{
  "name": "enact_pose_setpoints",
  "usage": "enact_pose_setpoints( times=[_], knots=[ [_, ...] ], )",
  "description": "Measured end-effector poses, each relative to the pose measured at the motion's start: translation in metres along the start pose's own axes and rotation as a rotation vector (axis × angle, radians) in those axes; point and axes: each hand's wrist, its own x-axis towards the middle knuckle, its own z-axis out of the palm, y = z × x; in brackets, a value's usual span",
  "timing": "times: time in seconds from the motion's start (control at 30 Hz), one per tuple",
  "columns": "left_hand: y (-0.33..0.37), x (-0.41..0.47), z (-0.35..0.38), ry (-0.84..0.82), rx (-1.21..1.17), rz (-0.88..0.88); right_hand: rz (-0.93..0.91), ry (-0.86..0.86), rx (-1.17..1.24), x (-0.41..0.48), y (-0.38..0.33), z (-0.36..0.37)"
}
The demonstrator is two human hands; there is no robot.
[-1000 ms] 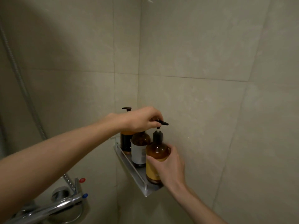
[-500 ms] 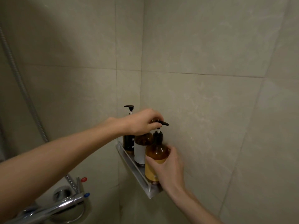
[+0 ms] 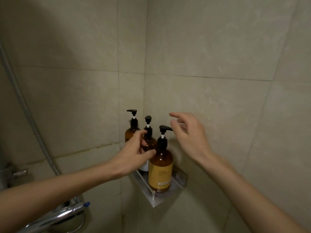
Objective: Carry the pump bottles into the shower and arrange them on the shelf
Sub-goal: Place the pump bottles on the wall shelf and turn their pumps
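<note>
Left hand: fingers loosely curled and spread, in front of the middle bottle; thumb tip by that bottle's neck, fingertips at the shoulder of the front bottle. Whether they touched the glass could not be told; nothing was gripped.
Right hand: wide open, fingers spread and slightly bent, held in the air just right of the front pump head; it held nothing and touched nothing.
Front bottle: amber, yellow label, black pump with spout pointing right; stood upright near the outer end of the shelf.
Middle bottle: amber, black pump, white label (mostly hidden by the left hand); upright, just behind the front bottle.
Rear bottle: amber, black pump with spout pointing left; upright, nearest the corner.
Shelf: metal, fixed to the right-hand tiled wall by the corner; carried all three bottles in a row.
Tap: chrome mixer at lower left, shower hose rising from it.
</note>
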Motion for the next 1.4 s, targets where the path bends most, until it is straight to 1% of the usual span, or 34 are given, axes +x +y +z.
enact_pose_setpoints(
  times=[0.07,0.17,0.23,0.33,0.5,0.57,0.73,0.83,1.03,1.17,1.3,1.4],
  knots=[
    [-0.007,-0.003,0.008,-0.043,0.031,-0.043,-0.046,-0.136,-0.105,0.017,-0.006,-0.003],
    [-0.017,-0.006,0.020,-0.030,0.129,-0.046,-0.047,-0.335,-0.228,0.035,-0.009,0.000],
    [-0.019,-0.006,0.027,-0.011,0.151,-0.044,-0.036,-0.380,-0.280,0.040,-0.008,0.004],
    [-0.018,-0.002,0.034,0.002,0.140,-0.052,-0.034,-0.358,-0.299,0.043,-0.006,0.008],
    [-0.017,0.004,0.038,-0.008,0.198,-0.036,-0.039,-0.342,-0.305,0.045,-0.007,0.009],
    [-0.015,0.006,0.034,-0.058,0.180,-0.044,-0.025,-0.337,-0.292,0.046,-0.008,0.009],
    [-0.007,0.012,0.016,-0.271,0.130,-0.053,0.016,-0.326,-0.285,0.048,-0.010,0.012],
    [-0.004,0.012,0.013,-0.317,0.153,-0.044,0.059,-0.351,-0.270,0.052,-0.010,0.011],
    [-0.008,0.013,0.013,-0.250,0.124,-0.097,0.073,-0.461,-0.256,0.056,-0.008,0.005],
    [-0.009,0.016,0.012,-0.224,0.095,-0.073,0.099,-0.463,-0.231,0.057,-0.009,0.004],
    [-0.006,0.016,0.017,-0.146,0.061,-0.038,0.126,-0.452,-0.231,0.058,-0.011,0.005],
    [-0.006,0.015,0.020,-0.106,0.057,-0.034,0.181,-0.443,-0.222,0.058,-0.013,0.008]
  ],
)
